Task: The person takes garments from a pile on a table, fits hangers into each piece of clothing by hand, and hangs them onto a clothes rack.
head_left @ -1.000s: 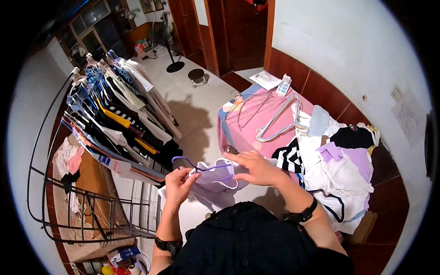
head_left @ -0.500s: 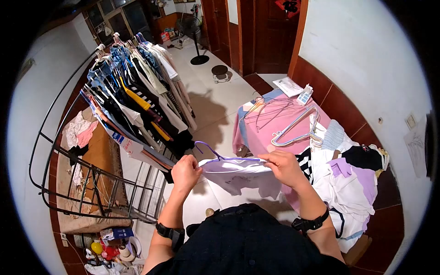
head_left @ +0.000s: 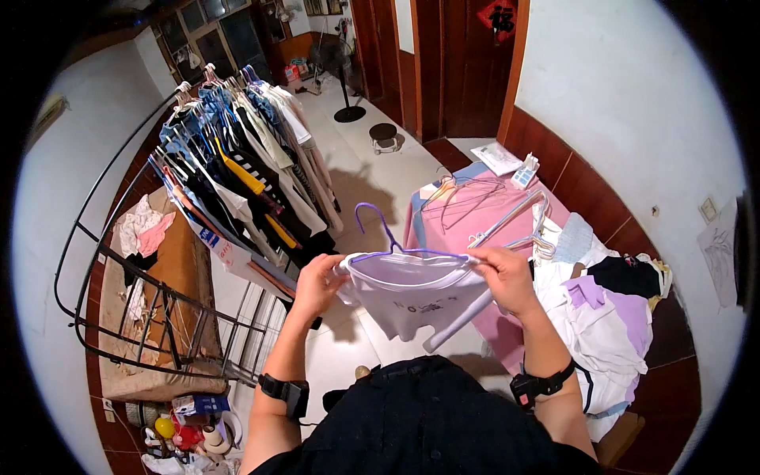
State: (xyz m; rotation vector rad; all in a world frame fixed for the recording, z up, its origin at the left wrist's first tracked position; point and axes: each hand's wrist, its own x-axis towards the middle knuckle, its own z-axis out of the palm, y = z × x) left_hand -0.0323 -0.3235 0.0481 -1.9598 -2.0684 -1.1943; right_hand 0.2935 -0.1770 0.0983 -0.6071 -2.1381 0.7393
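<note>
A pale lilac shirt (head_left: 412,305) with dark lettering on its front hangs on a purple hanger (head_left: 391,236) before my body. My left hand (head_left: 320,283) pinches one shoulder of the shirt at the hanger's left end. At the opposite shoulder, my right hand (head_left: 505,277) grips the cloth and the hanger's right end. The neckline droops below the hanger bar, and the hook stands up, tilted to the left. Parts of the shoulders are hidden by my fingers.
A black metal rack (head_left: 73,273) full of hung clothes (head_left: 245,158) stands at the left. On the right, a pink-covered table (head_left: 427,226) bears loose hangers (head_left: 518,222) and a heap of clothes (head_left: 590,332). Farther back are a stool (head_left: 384,134) and a standing fan (head_left: 348,113).
Both hands have lifted the hanger with the shirt, and the shirt's printed front now faces up more openly. The hook has risen higher. My right hand has moved slightly right.
</note>
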